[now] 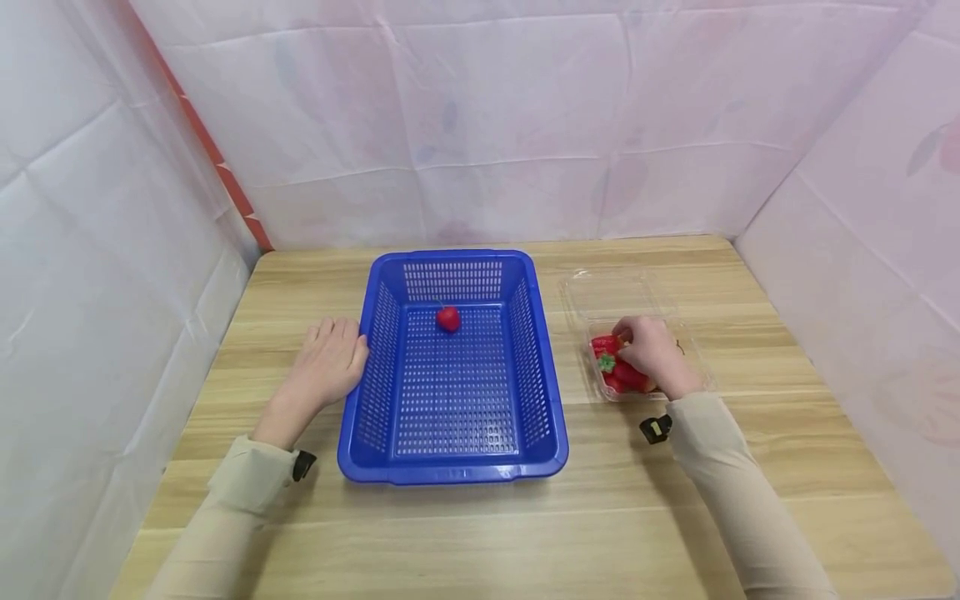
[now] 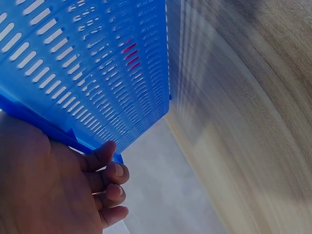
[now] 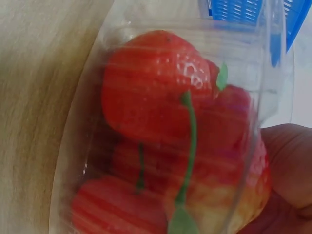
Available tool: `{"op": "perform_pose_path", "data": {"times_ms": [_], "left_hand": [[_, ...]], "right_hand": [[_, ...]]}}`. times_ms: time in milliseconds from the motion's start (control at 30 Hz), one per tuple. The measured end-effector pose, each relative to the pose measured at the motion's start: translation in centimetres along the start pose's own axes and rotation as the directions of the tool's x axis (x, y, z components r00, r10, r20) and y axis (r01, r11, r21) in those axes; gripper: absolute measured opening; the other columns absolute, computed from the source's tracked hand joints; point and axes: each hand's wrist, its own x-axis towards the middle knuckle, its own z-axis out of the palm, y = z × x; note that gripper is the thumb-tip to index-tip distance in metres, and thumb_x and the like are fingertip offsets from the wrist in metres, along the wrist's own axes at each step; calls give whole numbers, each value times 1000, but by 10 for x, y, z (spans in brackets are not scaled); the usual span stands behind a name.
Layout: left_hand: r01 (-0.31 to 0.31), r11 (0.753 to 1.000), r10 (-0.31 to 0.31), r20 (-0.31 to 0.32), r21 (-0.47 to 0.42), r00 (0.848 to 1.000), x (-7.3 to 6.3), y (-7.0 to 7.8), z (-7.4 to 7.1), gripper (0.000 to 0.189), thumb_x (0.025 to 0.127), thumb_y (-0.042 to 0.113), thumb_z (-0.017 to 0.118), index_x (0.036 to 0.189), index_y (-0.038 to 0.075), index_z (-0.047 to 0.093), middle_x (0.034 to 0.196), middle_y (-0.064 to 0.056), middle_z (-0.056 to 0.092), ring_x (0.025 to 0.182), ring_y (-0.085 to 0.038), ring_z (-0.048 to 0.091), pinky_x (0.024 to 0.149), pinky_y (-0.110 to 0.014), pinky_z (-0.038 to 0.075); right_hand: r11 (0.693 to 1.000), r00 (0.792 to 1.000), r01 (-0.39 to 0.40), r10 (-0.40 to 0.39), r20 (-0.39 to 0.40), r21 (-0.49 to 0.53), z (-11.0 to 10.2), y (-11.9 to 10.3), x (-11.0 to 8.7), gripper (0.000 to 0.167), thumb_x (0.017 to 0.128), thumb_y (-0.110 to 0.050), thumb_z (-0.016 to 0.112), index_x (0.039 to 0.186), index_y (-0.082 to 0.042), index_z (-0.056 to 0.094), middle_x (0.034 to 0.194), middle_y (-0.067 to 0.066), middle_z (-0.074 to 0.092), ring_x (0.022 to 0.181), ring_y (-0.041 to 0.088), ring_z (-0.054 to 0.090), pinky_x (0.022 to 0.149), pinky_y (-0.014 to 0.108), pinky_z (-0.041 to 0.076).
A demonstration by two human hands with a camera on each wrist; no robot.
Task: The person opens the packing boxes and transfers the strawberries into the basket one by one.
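A blue perforated plastic basket (image 1: 465, 473) stands on the table, with a small red fruit (image 1: 448, 318) lying inside toward its far end. My left hand (image 1: 330, 358) rests against the basket's left rim, its fingers (image 2: 114, 170) loosely bent beside the rim in the left wrist view. To the right, a clear plastic box (image 1: 611, 393) holds several strawberries (image 1: 633, 377), some showing green caps or stems. My right hand (image 1: 654, 350) reaches into this box from above. Its thumb (image 3: 292, 161) presses the side of a red and yellowish strawberry (image 3: 219, 200); the other fingertips are mostly hidden.
The box's clear lid (image 1: 611, 293) lies folded back behind it. The wooden table (image 1: 480, 542) extends in front of the basket and the box. Pale cloth walls (image 1: 510, 125) enclose the back and both sides. Dark wrist devices (image 1: 657, 428) sit at both cuffs.
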Motion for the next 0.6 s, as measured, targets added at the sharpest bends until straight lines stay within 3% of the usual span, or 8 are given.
{"op": "perform_pose_path", "data": {"times_ms": [233, 400, 600], "left_hand": [[-2, 1000, 2, 5, 2, 1000, 0, 1, -2, 28, 104, 23, 28, 98, 2, 46, 91, -14, 45, 88, -33, 39, 78, -45, 30], [-3, 1000, 3, 9, -10, 1000, 0, 3, -3, 28, 104, 22, 28, 100, 1, 47, 92, -14, 46, 89, -33, 39, 79, -45, 31], [3, 1000, -3, 11, -4, 1000, 0, 2, -3, 28, 104, 22, 28, 99, 1, 47, 92, -14, 46, 89, -33, 39, 78, -45, 31]], "right_hand": [[999, 1000, -6, 6, 16, 51, 0, 0, 1, 22, 78, 4, 74, 97, 9, 65, 93, 26, 68, 87, 39, 65, 78, 50, 52], [997, 1000, 0, 1, -14, 72, -1, 1, 1, 21, 73, 5, 77, 91, 8, 65, 84, 21, 69, 79, 33, 66, 71, 44, 53], [996, 1000, 7, -7, 1, 89, -4, -2, -2, 25, 75, 5, 76, 98, 10, 68, 86, 22, 70, 80, 33, 68, 72, 42, 54]]}}
